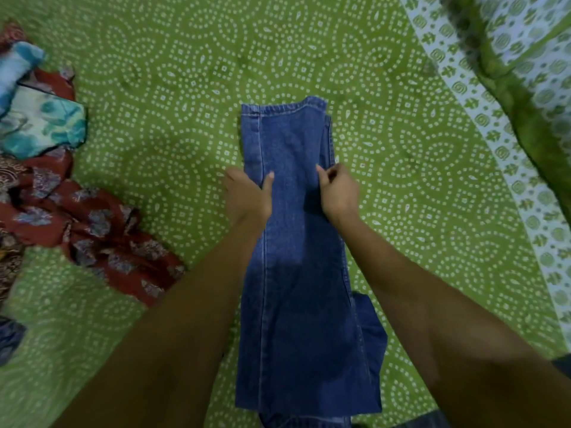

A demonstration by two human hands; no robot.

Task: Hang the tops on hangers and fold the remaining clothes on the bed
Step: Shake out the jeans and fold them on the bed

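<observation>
Item: blue jeans (pixel 296 273), laid flat and lengthwise down the middle of the bed (pixel 185 88), legs stacked one on the other, hem end farthest from the wearer. A loose denim flap sticks out at the near right edge.

Left hand (pixel 248 196): at the left edge of the jeans, about midway along; thumb on the denim, fingers (pixel 231 176) curled round the edge, gripping it.

Right hand (pixel 338 193): at the right edge, level with the left hand; fingers bunched together and pinching the denim seam.

Bed covering: green sheet with white dotted circle print, beneath everything.

Left side, well apart from the jeans: heap of clothes, consisting of a red floral garment (pixel 92 223) nearest, then a teal-and-white printed garment (pixel 43 125) beyond it, then a light blue piece (pixel 18 66) at the far edge.

Far right: green-and-white bordered cloth (pixel 509 72), rumpled.
</observation>
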